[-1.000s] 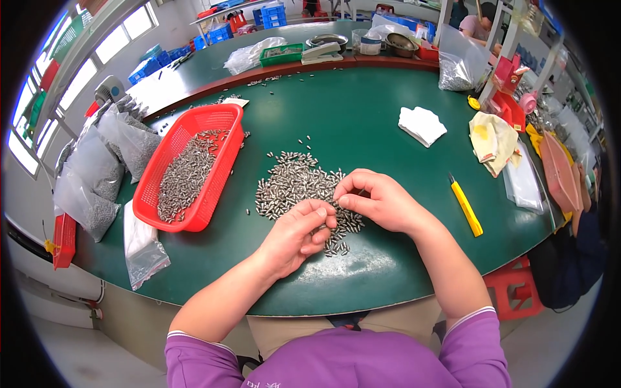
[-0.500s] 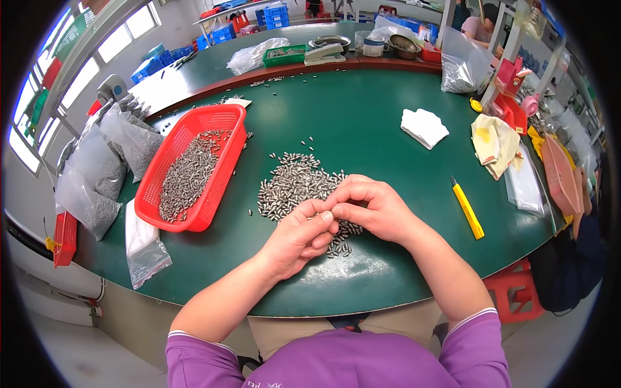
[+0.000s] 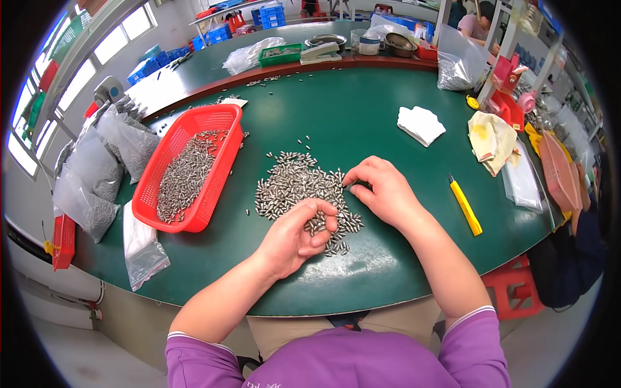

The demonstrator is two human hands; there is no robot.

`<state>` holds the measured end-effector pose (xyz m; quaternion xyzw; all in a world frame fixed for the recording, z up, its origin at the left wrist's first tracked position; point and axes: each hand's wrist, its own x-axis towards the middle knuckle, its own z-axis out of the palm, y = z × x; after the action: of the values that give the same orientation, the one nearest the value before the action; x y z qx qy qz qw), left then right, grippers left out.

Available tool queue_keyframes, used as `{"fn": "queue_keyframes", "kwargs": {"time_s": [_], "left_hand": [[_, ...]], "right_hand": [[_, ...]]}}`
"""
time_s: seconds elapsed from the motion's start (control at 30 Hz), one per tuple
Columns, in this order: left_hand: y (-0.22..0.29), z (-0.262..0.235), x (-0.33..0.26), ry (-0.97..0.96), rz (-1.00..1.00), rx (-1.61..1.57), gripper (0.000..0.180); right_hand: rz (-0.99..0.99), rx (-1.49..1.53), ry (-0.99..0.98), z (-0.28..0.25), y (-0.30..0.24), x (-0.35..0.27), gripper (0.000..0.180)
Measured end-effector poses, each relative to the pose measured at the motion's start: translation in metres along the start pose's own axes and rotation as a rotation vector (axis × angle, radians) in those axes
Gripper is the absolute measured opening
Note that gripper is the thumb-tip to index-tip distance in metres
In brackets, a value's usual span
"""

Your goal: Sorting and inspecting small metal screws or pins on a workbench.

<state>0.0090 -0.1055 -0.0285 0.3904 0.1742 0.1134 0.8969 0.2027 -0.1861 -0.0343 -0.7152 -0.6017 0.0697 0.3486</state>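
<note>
A heap of small bullet-shaped metal pieces lies on the green tabletop in front of me. My left hand hovers at the heap's near side with its fingers curled inward. Pieces show in the curve of these fingers, but whether they lie in the palm or on the table behind is unclear. At the heap's right edge is my right hand, thumb and forefinger close together around a small dark metal piece. Left of the heap, a red perforated basket holds many more such pieces.
Filled clear bags stand along the left edge, near a flat plastic bag. To the right are a white cloth, a yellow cutter knife and a stained glove. A green tray sits at the back.
My hands were together over the heap with fingertips meeting. Now the right hand has moved away to the right, down to the heap's edge, and the left fingers have loosened into a curl.
</note>
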Motion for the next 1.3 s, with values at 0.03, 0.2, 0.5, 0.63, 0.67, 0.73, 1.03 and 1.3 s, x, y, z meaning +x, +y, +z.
{"fn": "queue_keyframes", "kwargs": {"time_s": [0.03, 0.2, 0.5, 0.63, 0.67, 0.73, 1.03, 1.3], "left_hand": [[0.0, 0.001, 0.0, 0.019, -0.005, 0.011, 0.023], [-0.001, -0.002, 0.001, 0.011, -0.013, -0.006, 0.022], [-0.002, -0.004, 0.002, -0.004, 0.0, 0.012, 0.02], [-0.002, -0.003, 0.002, -0.009, 0.001, 0.008, 0.02], [-0.003, -0.004, 0.002, -0.008, 0.001, 0.009, 0.02], [-0.003, -0.005, 0.002, -0.009, 0.0, 0.002, 0.02], [-0.003, -0.005, 0.003, -0.04, 0.002, -0.005, 0.012], [-0.003, -0.004, 0.002, -0.06, 0.009, -0.004, 0.009]], "right_hand": [[0.001, -0.001, 0.0, 0.001, 0.001, 0.0, 0.013], [-0.01, -0.052, -0.005, 0.003, 0.001, 0.0, 0.01], [-0.026, -0.041, -0.044, -0.001, -0.005, -0.003, 0.008], [-0.051, -0.05, -0.051, -0.003, -0.005, -0.003, 0.009], [-0.055, -0.057, -0.082, -0.004, -0.006, -0.002, 0.01], [-0.06, -0.064, -0.113, -0.004, -0.006, -0.002, 0.011], [-0.093, 0.066, -0.108, -0.002, -0.004, 0.001, 0.012], [-0.154, 0.619, -0.264, 0.001, -0.016, -0.001, 0.01]]}}
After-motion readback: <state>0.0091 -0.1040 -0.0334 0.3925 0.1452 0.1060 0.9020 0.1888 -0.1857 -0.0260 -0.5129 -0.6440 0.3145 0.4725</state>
